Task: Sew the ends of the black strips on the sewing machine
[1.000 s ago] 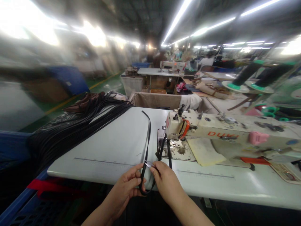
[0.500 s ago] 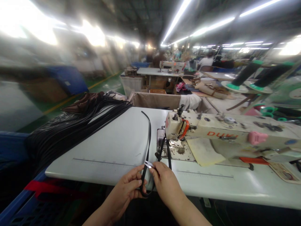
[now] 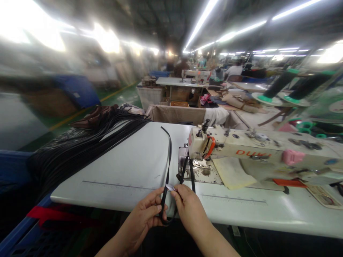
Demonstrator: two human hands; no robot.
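Observation:
A thin black strap (image 3: 170,153) runs over the white sewing table and loops below its front edge. My left hand (image 3: 150,210) pinches this strap at the edge. Small metal snips (image 3: 169,187) are gripped in my right hand (image 3: 187,203), their blades touching the strap just above my left fingertips. Two black strap lengths (image 3: 192,175) hang from under the needle area of the sewing machine (image 3: 227,146), to the right of the snips.
A bundle of black straps (image 3: 88,153) drapes over the table's left side (image 3: 115,160). Yellow cloth (image 3: 233,173) lies under the machine arm. Blue crates (image 3: 24,235) stand low at left; thread cones (image 3: 281,85) rise at right. Co-workers sit far back.
The blades of the snips have closed together at the strap. Both hands have kept nearly the same place.

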